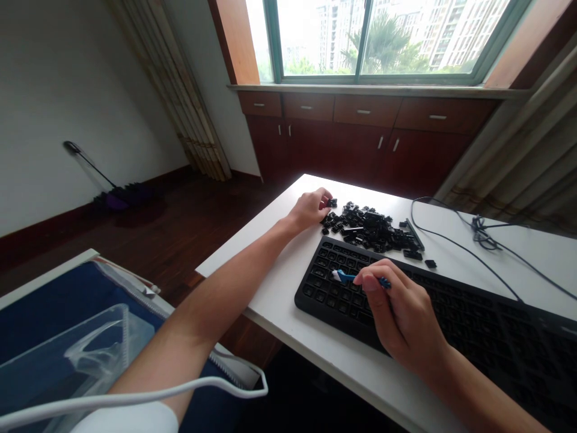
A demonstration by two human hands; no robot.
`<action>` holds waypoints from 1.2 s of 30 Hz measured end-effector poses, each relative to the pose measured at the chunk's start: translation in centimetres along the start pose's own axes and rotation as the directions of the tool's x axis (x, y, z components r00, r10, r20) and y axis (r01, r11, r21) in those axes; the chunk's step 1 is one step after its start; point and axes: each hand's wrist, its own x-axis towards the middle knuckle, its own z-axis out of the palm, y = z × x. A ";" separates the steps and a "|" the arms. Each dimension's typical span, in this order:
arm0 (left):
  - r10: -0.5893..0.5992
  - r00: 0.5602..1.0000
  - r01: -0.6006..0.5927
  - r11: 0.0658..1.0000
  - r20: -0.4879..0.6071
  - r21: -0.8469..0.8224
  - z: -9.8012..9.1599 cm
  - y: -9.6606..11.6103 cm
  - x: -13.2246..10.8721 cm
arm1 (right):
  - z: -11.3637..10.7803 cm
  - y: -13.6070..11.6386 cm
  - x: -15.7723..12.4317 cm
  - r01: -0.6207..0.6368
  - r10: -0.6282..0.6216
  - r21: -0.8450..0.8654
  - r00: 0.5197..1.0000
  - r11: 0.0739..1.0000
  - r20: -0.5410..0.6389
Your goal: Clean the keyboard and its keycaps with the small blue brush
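Observation:
My right hand [403, 313] is closed around a small blue brush [346, 276]. Its white bristles point left, over the left end of a black keyboard [311, 294] whose keycaps are off, leaving bare key sockets. At the far left of the table, my left hand [311, 207] has its fingertips and thumb closed about a black keycap [332, 202]. A heap of loose black keycaps [374, 228] lies just right of that hand, behind the keyboard.
The white table [270, 300] has its left edge beneath my left forearm. A black cable [487, 240] runs loosely behind the keyboard. Lower left stands a blue fabric container [45, 294] with clear plastic in it. Drawers and cupboards [315, 144] line the window wall.

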 end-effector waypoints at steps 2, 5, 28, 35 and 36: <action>0.008 1.000 -0.008 1.000 0.016 0.011 0.1 -0.1 0.0 | -0.1 0.0 -0.2 0.008 -0.008 0.003 1.000 1.000 -0.013; 0.019 1.000 -0.020 0.999 0.023 0.037 0.2 0.1 0.0 | -0.1 0.0 -0.3 0.047 -0.046 0.022 0.998 0.999 -0.051; 0.091 0.979 -0.157 0.904 0.181 0.397 -1.6 0.9 0.0 | 0.2 0.1 -0.1 0.029 -0.027 0.039 0.999 0.999 -0.044; 0.103 0.979 -0.165 0.903 0.173 0.396 -1.6 1.1 -0.1 | 0.3 0.0 0.0 -0.012 0.012 0.001 0.999 1.000 -0.039; 0.106 0.980 -0.165 0.907 0.168 0.388 -1.6 1.2 -0.1 | 0.3 0.0 0.1 -0.013 0.013 0.000 0.999 1.000 -0.039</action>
